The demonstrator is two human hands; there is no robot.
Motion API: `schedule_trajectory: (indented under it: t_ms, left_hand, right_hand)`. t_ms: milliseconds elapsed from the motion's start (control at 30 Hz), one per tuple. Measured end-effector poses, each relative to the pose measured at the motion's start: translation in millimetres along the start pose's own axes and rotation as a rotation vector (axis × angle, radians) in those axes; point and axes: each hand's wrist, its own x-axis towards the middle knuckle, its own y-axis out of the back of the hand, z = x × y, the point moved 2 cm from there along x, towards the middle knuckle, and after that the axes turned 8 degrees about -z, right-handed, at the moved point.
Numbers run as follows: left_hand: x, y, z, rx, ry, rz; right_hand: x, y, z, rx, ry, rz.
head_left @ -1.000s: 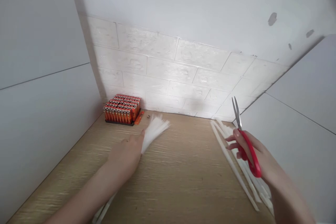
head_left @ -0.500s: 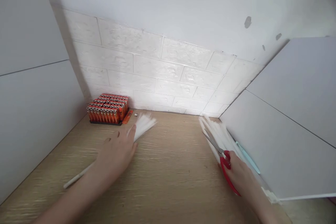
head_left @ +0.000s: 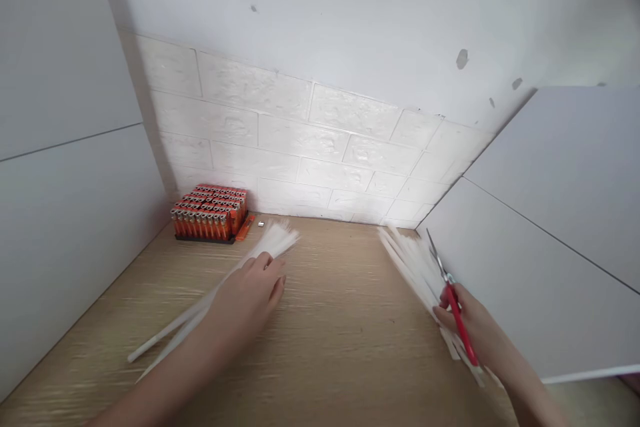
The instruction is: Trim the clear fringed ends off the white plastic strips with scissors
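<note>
At lower centre-left of the frame, beyond a block of orange lighters [head_left: 210, 213] in a black tray, the left hand [head_left: 247, 297] curls around a fanned bundle of thin white plastic strips [head_left: 275, 240]. At right, the right hand [head_left: 470, 323] grips slim red-handled steel scissors [head_left: 454, 303], blades closed and pointing up, just over a loose pile of white plastic strips [head_left: 410, 267].

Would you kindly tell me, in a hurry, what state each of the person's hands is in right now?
Left hand: closed, holding a bundle of white plastic strips.
Right hand: closed, holding red-handled scissors.
</note>
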Motion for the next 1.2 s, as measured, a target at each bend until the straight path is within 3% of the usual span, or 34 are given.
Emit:
schedule_trajectory:
  t_ms: [100, 167, 333, 533, 667, 700, 800, 900, 1000, 1100, 1200]
  left_hand:
    - [1, -2.1, 0, -0.058, -0.054, -0.009]
    - [1, -3.9, 2, -0.139, -0.122, -0.024]
    - [-9, -1.6, 31, -0.534, -0.243, -0.209]
    - [-27, 5.1, 79, -0.767, -0.409, -0.341]
    - [-17, -9.7, 102, -1.202, -0.334, -0.552]
    - [-13, -13.5, 108, -1.358, -0.291, -0.595]
    - [-2, -20.0, 125, -1.509, -0.271, -0.599]
    - [5, -21.4, 128, -1.631, -0.247, -0.505]
    - [7, -21.4, 116, -1.709, -0.191, -0.384]
    - [5, -21.0, 95, -1.740, -0.159, -0.330]
    - [2, -19.0, 75, -1.747, -0.142, -0.314]
  right_hand:
    - [0, 9, 5, 0.192, -0.038, -0.132]
    - [-1, 14, 5, 0.313, -0.040, -0.150]
    - [-7, 22, -6, 0.502, -0.001, -0.034]
    - [-26, 27, -38, 0.562, 0.103, 0.085]
    - [-50, 23, -74, 0.596, 0.255, 0.142]
    - [-57, 19, -83, 0.582, 0.311, 0.137]
    - [-78, -3, -104, 0.471, 0.453, 0.101]
    - [-91, -38, -113, 0.582, 0.441, 0.021]
    - [-92, -70, -115, 0.651, 0.504, -0.045]
    - [-82, -90, -113, 0.670, 0.441, -0.185]
    - [-70, -98, -111, 0.736, 0.336, -0.178]
